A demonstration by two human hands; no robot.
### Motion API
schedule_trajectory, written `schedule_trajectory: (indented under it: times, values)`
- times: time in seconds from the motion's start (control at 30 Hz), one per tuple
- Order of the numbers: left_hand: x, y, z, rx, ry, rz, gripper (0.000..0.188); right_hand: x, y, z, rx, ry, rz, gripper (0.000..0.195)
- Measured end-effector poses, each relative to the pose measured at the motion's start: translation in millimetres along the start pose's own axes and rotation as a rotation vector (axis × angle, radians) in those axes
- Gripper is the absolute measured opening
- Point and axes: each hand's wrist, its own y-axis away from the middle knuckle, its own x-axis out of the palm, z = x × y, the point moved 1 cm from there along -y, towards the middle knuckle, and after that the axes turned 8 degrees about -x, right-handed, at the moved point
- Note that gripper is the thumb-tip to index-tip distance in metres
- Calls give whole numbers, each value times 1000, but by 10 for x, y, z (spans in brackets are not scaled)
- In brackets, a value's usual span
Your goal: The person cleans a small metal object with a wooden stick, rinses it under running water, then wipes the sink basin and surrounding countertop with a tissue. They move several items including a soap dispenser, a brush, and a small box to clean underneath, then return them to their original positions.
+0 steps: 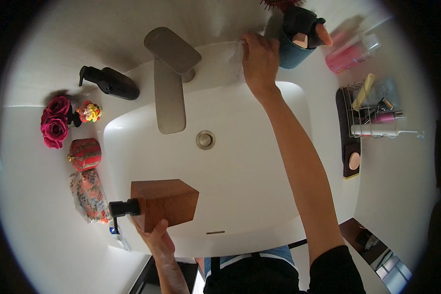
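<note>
My left hand point(156, 239) grips a reddish-brown, box-shaped pump dispenser point(169, 204) with a black pump head point(124, 208). The dispenser is tipped on its side above the front left of the white washbasin point(242, 176), its pump pointing left. Whitish streaks show on my left wrist. Across the basin, my right hand point(261, 60) reaches to the back ledge, right beside a blue-green cup point(295, 55) of brushes. Its fingers curl downward, and whatever lies under them is hidden. A whitish, wet-looking smear point(236, 60) marks the ledge left of those fingers.
A grey faucet point(171, 99) juts over the basin, behind the drain point(205, 140). Along the left rim stand a black pump bottle point(119, 84), artificial roses point(56, 126), and a red striped pouch point(85, 154). At right are a pink bottle point(347, 57) and a wire basket point(352, 106).
</note>
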Motion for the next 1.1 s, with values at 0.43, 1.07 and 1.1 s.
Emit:
schedule_trajectory:
  times: [0.43,1.07,1.1]
  values:
    - [71,73,28,-46,1,-24,97,-295,685,620,-134,-610,405,26]
    - [1874,-27,-247,364,-289,301,93,-1603,1115,101,635,-775,586,31]
    - [2076,-84,-246,469,-312,306,87,-1697,1204,45,632,-738,524,31]
